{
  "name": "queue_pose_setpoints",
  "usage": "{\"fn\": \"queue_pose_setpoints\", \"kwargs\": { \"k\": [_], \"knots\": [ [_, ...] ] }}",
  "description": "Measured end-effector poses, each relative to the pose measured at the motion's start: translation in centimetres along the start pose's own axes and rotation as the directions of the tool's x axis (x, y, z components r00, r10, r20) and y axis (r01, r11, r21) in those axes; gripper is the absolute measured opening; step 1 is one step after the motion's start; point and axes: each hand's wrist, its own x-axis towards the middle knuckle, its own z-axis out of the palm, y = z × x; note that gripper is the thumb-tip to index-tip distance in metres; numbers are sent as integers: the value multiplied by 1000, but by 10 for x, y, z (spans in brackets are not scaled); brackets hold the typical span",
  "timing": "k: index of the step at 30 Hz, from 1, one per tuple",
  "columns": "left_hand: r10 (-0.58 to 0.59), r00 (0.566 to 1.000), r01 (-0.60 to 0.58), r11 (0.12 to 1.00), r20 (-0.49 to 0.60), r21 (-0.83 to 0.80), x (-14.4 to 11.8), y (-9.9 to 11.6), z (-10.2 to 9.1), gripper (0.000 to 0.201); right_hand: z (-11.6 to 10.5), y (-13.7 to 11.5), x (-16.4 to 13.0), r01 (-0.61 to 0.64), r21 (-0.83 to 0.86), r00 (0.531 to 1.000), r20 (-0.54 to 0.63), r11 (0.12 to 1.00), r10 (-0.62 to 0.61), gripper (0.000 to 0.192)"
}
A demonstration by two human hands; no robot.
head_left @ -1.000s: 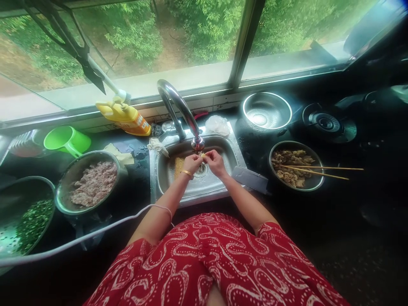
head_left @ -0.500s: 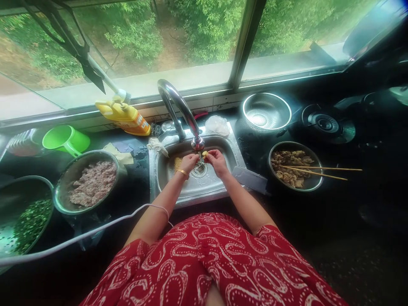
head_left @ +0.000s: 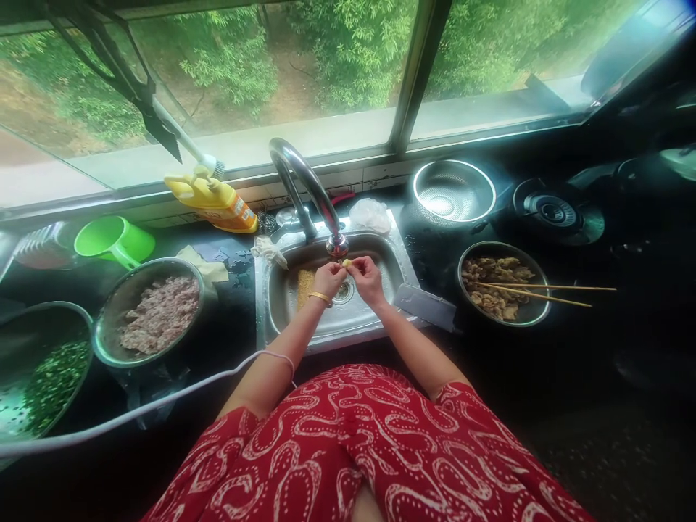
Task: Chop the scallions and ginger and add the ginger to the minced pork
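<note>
1. Both hands are over the sink (head_left: 380, 319), right under the tap (head_left: 326, 210). Left hand (head_left: 328, 278) and right hand (head_left: 366, 278) are pinched together on a small yellowish bit (head_left: 346, 262). Too small to tell what it is, maybe ginger or garlic, w/ both sets of fingertips closed on it.

2. So the bit sits between the two grips, just below the spout, above the drain. Can't tell if water's running.

3. Progress, imo: it looks like rinsing/peeling is mid-way. The bit hasn't gone to any bowl yet. A yellow sponge-ish thing (head_left: 305, 284) lies in the basin just left of the left hand, untouched.

4. Stuff that looks done already: the bowl of minced meat (head_left: 157, 313) on the left of the worktop, and the greens (head_left: 51, 377) in a colander at the far left edge.

5. Right side: the bowl of cooked brown pieces (head_left: 497, 286) w/ chopsticks (head_left: 549, 291) laid across the rim, sticking out to the right. Looks finished too.

6. The steel strainer (head_left: 454, 192) behind it holds nothing I can see.

7. The cleaver (head_left: 427, 306) lies flat on the worktop just right of the sink, near the right forearm. Nobody's holding it.

8. Back ledge has the soap bottle (head_left: 214, 203) and the green cup (head_left: 112, 241), both well apart from the hands.

9. Left to do, by my guess: finish cleaning the bit, then cut it, since nothing cut in that colour shows anywhere.
</note>
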Motion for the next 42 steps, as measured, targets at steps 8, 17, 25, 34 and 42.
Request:
{"fn": "queue_pose_setpoints", "kwargs": {
  "k": [8,17,25,34,42],
  "knots": [
    [8,999,-11,998,50,66,13,-17,-13,31,1,10,11,-303,312,950,23,900,311,40],
    [370,929,-362,901,11,240,0,-9,-9,8,2,15,7,-165,152,986,-9,974,168,31],
    [520,847,-505,725,109,469,0,-12,-7,10,3,12,1,-39,-71,997,-74,997,33,23],
    [549,820,-510,573,163,641,-2,-12,-7,16,20,15,-2,-82,-46,978,-194,996,71,21],
    [500,859,-459,657,110,598,-7,-19,-7,15,21,16,5,-261,308,944,-119,915,309,27]
  ]
}}
